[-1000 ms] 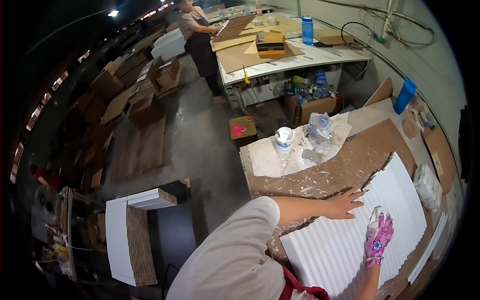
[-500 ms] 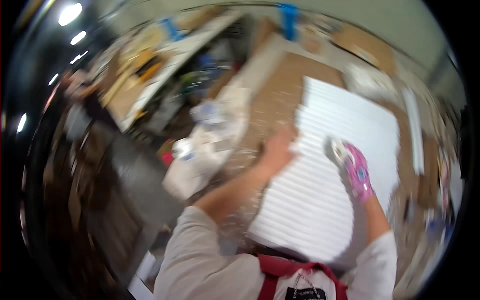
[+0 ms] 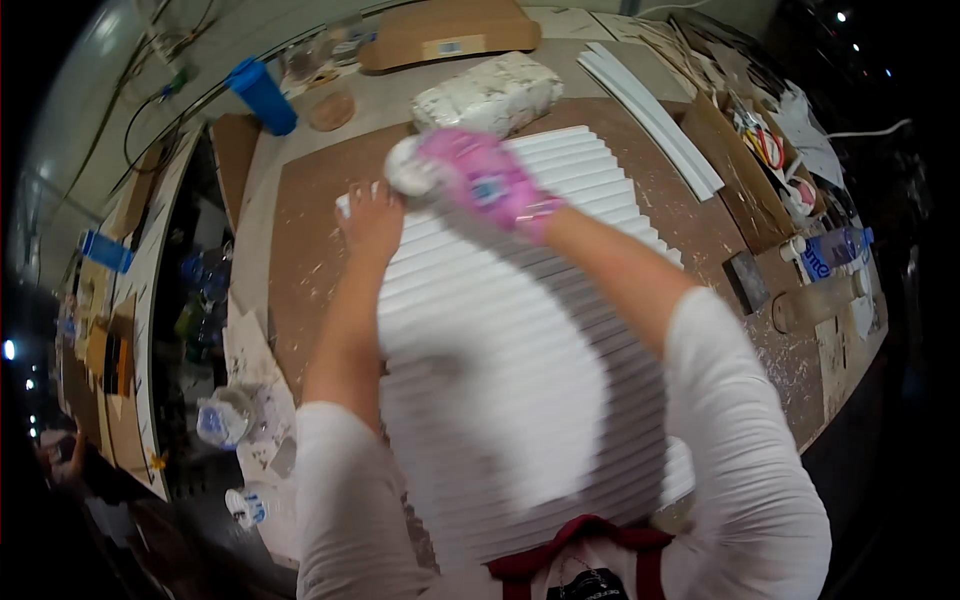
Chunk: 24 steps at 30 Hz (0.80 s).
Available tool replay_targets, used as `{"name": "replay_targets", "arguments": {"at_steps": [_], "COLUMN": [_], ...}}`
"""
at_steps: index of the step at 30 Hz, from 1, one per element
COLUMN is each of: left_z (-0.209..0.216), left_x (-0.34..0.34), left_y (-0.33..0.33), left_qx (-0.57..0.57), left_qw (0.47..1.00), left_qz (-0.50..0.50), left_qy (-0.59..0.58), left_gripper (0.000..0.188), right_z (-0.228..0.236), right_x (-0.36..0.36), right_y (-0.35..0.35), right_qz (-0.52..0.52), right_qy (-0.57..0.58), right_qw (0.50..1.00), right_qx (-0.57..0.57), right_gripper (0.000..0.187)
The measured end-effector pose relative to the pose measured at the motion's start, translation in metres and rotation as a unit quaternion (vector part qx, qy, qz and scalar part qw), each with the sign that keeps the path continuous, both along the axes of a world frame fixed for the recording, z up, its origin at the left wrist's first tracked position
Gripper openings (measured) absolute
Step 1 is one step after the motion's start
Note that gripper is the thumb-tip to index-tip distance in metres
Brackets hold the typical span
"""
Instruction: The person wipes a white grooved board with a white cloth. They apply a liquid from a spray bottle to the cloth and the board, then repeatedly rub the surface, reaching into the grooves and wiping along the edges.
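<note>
A large white ribbed panel point(image 3: 480, 400) lies on a brown board point(image 3: 310, 190) in front of me. My left hand point(image 3: 372, 225), bare, rests at the panel's far left edge with its fingers spread. My right hand point(image 3: 485, 180), in a pink patterned glove, is closed on a white rounded wad point(image 3: 410, 167) over the panel's far left corner, close to the left fingertips. Motion blurs the wad, so whether it is cloth or sponge I cannot tell. The right arm reaches across the panel and shades its right part.
Behind the panel sits a white-smeared block point(image 3: 490, 92), with a cardboard box point(image 3: 450, 35) beyond. A blue cup point(image 3: 262, 95) stands far left. On the right are white strips point(image 3: 650, 120), a carton of tools point(image 3: 740, 170), a dark block point(image 3: 745, 282) and a bottle point(image 3: 835, 250).
My view has turned to the right. Across the panel, my gloved right hand has moved to the far left corner with the wad; my left hand has shifted farther up the left edge.
</note>
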<state>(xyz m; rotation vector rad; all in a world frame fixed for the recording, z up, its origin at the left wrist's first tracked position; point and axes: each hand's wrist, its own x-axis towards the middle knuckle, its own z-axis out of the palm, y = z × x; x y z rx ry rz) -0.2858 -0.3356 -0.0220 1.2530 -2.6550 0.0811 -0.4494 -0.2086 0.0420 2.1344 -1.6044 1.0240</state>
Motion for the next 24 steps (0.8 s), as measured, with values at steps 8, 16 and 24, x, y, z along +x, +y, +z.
{"name": "replay_targets", "arguments": {"at_steps": [8,16,24], "left_z": [0.000,0.006,0.008], "left_x": [0.017,0.002,0.008], "left_y": [0.000,0.003,0.003], "left_qx": [0.020,0.012,0.023], "left_qw": [0.999,0.999,0.999], "left_qz": [0.005,0.016,0.016], "left_qy": [0.035,0.037,0.037], "left_gripper": [0.046,0.046,0.046], "right_z": [-0.049,-0.021,-0.055], "right_x": [-0.068,-0.182,-0.084], "right_y": [0.029,0.054,0.009], "right_qz": [-0.002,0.124,-0.203], "right_qy": [-0.201,-0.460,0.042], "right_qw": [0.970,0.846,0.967], "right_qx": [0.137,0.241,0.146], "right_gripper": [0.030,0.033,0.033]}}
